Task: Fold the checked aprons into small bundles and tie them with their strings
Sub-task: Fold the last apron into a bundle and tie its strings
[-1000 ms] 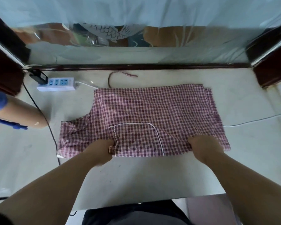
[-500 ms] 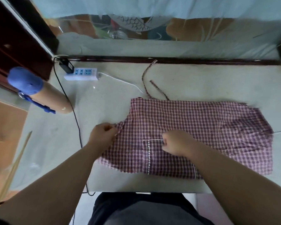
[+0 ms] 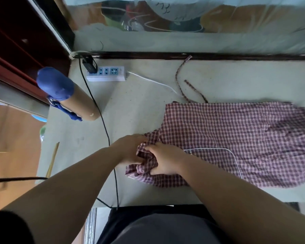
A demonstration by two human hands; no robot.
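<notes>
Half a second ago the hands were apart, one at the bib's corner and one on the pocket; now we find them met at the apron's left end. There the flat cloth has been drawn up into a crumpled bunch. The left hand grips the bib's corner, its fingertips buried in the folds. The right hand has its fingers clenched round a handful of the same cloth, just beside the pocket.

We take this to mean the folding has begun from the bib end. The bundle is barely started, and the gathered end looks loose rather than squarely folded.

The rest of the apron lies spread over the right half of the worktop, its lower hem near the near edge. Its strings trail loose toward the far edge, untouched, so the tying is yet to come.

Further out, a power strip sits at the far left corner. A white cable runs from it toward the strings. A black cable crosses the worktop to the near edge, passing close to the left hand. A cardboard tube with a blue cap overhangs the left edge.
</notes>
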